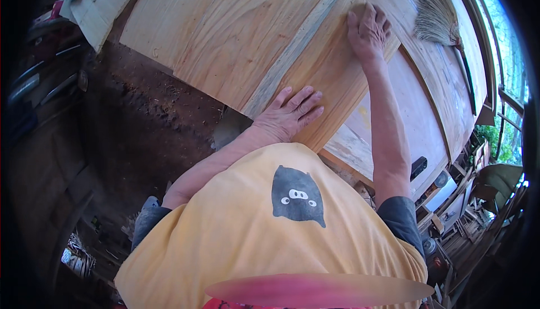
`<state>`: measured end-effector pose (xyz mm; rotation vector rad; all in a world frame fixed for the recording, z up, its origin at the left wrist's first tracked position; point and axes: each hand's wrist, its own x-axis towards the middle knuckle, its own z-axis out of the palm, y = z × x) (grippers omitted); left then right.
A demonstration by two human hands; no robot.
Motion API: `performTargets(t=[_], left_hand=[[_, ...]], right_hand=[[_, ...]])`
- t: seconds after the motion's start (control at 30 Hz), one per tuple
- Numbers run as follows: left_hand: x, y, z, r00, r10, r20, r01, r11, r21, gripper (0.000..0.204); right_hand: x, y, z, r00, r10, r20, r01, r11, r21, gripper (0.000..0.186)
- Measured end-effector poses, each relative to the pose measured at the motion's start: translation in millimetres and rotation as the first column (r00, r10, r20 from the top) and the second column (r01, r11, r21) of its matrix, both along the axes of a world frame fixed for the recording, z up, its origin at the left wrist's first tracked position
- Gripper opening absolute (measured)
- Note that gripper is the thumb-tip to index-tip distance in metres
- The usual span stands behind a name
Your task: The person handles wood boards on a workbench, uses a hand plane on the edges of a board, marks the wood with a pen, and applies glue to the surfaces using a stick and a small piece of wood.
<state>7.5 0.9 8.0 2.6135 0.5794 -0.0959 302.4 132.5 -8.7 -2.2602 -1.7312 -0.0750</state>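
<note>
A wide panel of light brown wooden planks [225, 33] lies in front of me, with a greyish streaked strip [295, 41] running through it. Flat on the near end of the plank [332, 70] at its right side rests my left hand [289, 115], fingers spread. Farther off, my right hand [369, 33] presses on the same plank near its right edge, its fingers apart and a little bent. Neither hand holds anything. The undersides of both hands are hidden.
A straw hand broom [437, 16] lies at the far right on a pale board surface [394, 106]. A small black object [418, 167] sits near that board's front. Wood scraps [461, 219] pile up at lower right. Bare earth floor [152, 106] shows at left.
</note>
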Motion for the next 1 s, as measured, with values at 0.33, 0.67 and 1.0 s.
performTargets(t=[0.33,0.67,1.0], left_hand=[[-7.0,-5.1,2.1,0.999,-0.039,-0.032,0.044,0.984,0.171,0.077],[-41.3,0.7,30.6,0.971,-0.029,0.239,0.056,0.993,-0.108,0.08],[-32.4,-1.1,19.4,0.905,0.19,0.38,-0.215,0.976,0.026,0.067]], right_hand=[[61.8,-319.2,40.7,0.788,-0.562,0.251,0.602,0.789,-0.122,0.084],[116.4,-481.7,48.7,0.282,-0.928,0.243,0.958,0.286,-0.02,0.102],[64.5,-406.2,-0.7,0.659,-0.737,0.151,0.739,0.672,0.056,0.083]])
